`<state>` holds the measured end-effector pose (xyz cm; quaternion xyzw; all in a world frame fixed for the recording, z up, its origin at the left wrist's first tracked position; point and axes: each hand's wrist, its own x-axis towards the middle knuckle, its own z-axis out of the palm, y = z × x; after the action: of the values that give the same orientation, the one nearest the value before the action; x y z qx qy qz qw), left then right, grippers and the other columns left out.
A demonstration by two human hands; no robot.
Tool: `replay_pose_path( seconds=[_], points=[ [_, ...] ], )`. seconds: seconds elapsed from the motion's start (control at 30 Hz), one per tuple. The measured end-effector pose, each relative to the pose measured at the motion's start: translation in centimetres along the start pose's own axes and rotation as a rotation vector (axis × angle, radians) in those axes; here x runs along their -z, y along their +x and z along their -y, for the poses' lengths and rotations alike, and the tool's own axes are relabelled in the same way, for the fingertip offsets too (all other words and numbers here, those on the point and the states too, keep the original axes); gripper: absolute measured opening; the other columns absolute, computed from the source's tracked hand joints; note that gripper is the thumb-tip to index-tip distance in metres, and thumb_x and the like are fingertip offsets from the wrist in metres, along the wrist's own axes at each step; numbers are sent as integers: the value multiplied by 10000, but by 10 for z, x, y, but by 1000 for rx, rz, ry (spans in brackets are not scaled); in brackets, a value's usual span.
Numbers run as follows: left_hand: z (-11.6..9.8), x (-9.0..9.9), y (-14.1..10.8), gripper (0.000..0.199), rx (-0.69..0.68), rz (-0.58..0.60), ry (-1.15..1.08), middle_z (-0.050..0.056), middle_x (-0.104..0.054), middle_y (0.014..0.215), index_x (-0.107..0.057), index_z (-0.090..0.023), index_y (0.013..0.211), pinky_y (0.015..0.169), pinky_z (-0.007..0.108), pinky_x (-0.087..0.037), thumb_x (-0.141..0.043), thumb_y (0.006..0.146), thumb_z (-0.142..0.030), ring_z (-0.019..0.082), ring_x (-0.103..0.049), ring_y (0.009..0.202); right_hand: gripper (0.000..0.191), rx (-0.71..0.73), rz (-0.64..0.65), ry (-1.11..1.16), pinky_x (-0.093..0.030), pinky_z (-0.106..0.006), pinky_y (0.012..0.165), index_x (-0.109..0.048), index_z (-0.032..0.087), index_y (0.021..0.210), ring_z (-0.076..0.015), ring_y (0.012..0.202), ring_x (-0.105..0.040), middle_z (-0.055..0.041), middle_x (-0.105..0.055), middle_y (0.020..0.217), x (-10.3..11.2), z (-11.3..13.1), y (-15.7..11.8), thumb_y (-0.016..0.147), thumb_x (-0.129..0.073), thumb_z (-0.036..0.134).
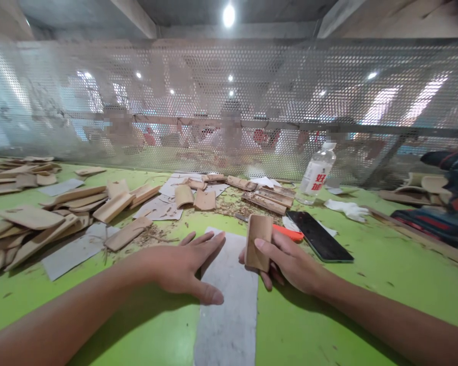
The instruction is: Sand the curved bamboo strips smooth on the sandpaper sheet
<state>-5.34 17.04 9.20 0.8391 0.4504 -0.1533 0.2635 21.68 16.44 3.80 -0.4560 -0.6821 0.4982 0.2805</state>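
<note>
In the head view, a strip of pale grey paper (229,315), possibly sandpaper, runs along the green table towards me. My left hand (187,267) is open over the strip's left edge, fingers stretched forward and thumb apart. Whether its palm presses on the strip I cannot tell. My right hand (286,254) is closed on a short curved bamboo piece (258,243), thumb across its face and fingers behind it. The piece stands tilted up above the strip's right edge. Behind that hand lies an orange-handled knife (288,233), partly covered.
Bamboo pieces (41,218) are heaped at the left, others (269,201) lie at the back among shavings. A phone (320,236), a water bottle (316,175), a white glove (347,209) and a power drill (456,188) stand or lie at the right. A perforated screen (198,101) closes the far side.
</note>
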Motion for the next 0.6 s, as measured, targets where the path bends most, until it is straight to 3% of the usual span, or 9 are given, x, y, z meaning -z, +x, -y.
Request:
replay_pose_path(
  seconds=[0.43, 0.6],
  points=[
    [-1, 2, -1, 1283, -3, -1, -4, 58, 129, 1669, 135, -276, 1623, 1197, 617, -209, -566, 749, -901, 426, 37, 1532, 372, -23, 4, 73, -376, -239, 436, -426, 234, 867, -120, 412, -490, -2, -659, 556, 2, 5, 3, 994, -406, 583],
    [0, 0, 0, 1277, -12, -7, -11, 73, 141, 1666, 139, -276, 1623, 1184, 634, -223, -555, 754, -902, 441, 29, 1529, 405, -27, -10, -82, -380, -256, 442, -423, 231, 892, -131, 419, -478, 12, -629, 564, 1, 4, 2, 1010, -371, 616]
  ],
)
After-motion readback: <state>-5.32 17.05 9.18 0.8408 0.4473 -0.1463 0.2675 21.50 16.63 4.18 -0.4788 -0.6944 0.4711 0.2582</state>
